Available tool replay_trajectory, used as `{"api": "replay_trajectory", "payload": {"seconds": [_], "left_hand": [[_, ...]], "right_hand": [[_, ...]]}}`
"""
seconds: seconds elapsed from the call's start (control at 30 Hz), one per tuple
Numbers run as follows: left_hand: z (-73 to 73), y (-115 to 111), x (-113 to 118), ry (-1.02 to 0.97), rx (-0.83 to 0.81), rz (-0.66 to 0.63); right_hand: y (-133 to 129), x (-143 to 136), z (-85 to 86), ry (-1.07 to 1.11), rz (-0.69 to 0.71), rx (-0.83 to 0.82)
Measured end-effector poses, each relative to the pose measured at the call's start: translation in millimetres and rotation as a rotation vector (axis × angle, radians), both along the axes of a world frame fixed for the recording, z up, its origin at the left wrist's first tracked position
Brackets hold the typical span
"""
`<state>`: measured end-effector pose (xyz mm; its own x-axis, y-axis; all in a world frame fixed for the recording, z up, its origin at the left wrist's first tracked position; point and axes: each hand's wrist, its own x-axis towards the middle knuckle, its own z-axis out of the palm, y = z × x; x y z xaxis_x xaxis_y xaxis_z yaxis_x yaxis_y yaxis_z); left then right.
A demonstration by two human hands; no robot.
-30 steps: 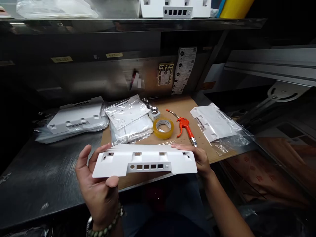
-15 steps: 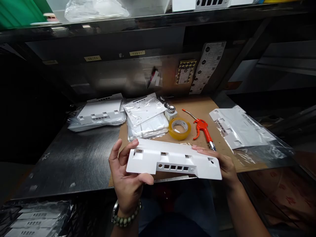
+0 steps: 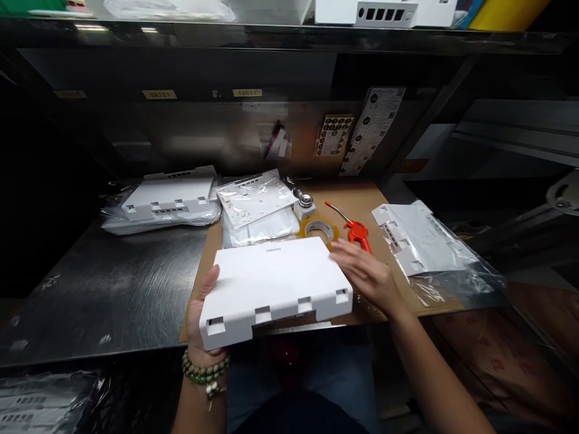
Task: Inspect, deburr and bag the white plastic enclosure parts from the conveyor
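Observation:
A white plastic device cover [image 3: 275,277] with small lettering and square notches along its near edge is held above the front of the bench. My left hand [image 3: 198,322] grips its left side, thumb on the edge and the other fingers hidden beneath. Beside the cover's right edge is my right hand [image 3: 368,278], open with fingers stretched out; whether the fingertips touch the cover I cannot tell. Just behind the cover lie a roll of yellow tape [image 3: 332,231] and a red air blow gun [image 3: 358,232].
Bagged white covers [image 3: 172,196] are stacked at the back left, beside bagged flat white panels [image 3: 257,199]. A small white bottle with a metal top [image 3: 305,207] stands by the tape. To the right lies a cover in clear plastic [image 3: 425,238]. A metal shelf [image 3: 271,36] crosses overhead.
The cover has tilted so its broad top faces up and its port side turns down. My right hand has let go of its right side. My left hand has shifted under the left side.

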<state>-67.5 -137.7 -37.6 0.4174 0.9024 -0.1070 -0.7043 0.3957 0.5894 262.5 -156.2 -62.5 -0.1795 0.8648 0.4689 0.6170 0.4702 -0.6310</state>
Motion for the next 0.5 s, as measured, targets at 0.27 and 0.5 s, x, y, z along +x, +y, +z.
{"api": "replay_trajectory", "payload": {"seconds": [0.27,0.5], "left_hand": [[8.4,-18.2,-20.2,0.210,-0.039,0.235],[6.6,-31.1,-16.9,0.101,0.023,0.373]], "right_hand": [[124.8,-24.4,8.6,-0.447,-0.284,-0.466],[137.9,-45.8,6.0,-0.569,-0.292,-0.596]]}}
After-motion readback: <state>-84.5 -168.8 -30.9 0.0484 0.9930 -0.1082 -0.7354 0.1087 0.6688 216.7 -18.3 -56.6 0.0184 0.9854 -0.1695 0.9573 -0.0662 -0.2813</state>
